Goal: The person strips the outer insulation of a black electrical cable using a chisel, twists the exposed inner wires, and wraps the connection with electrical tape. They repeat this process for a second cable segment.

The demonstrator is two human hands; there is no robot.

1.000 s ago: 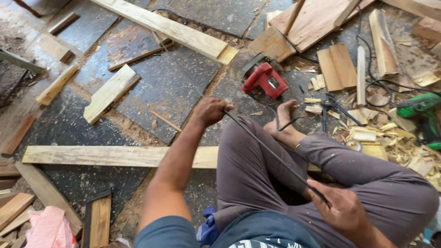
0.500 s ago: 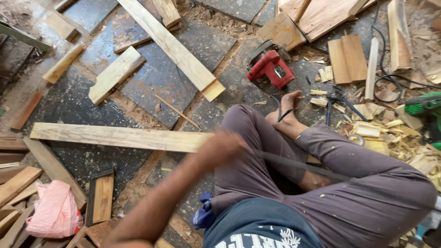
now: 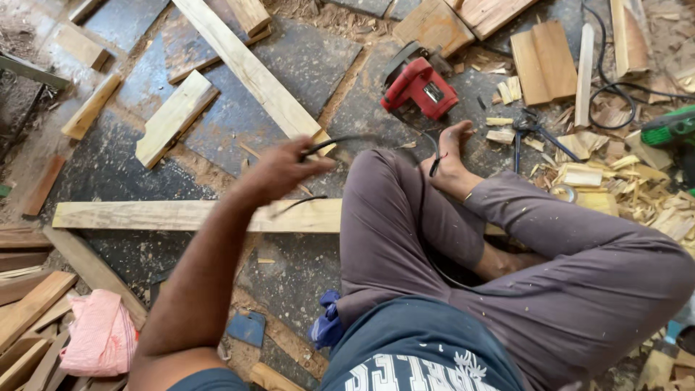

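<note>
- Your left hand (image 3: 279,172) is closed around a black cable (image 3: 362,139), raised above the long plank (image 3: 195,215).
- Your right hand is out of sight.
- Floor (image 3: 239,119): dark slabs, sawdust, offcuts, a red power saw (image 3: 420,85).

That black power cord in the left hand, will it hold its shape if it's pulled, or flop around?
Probably floppy: the black cord arcs loosely from the left hand toward the foot. It likely drags the red power saw if pulled, and could snag.
</note>
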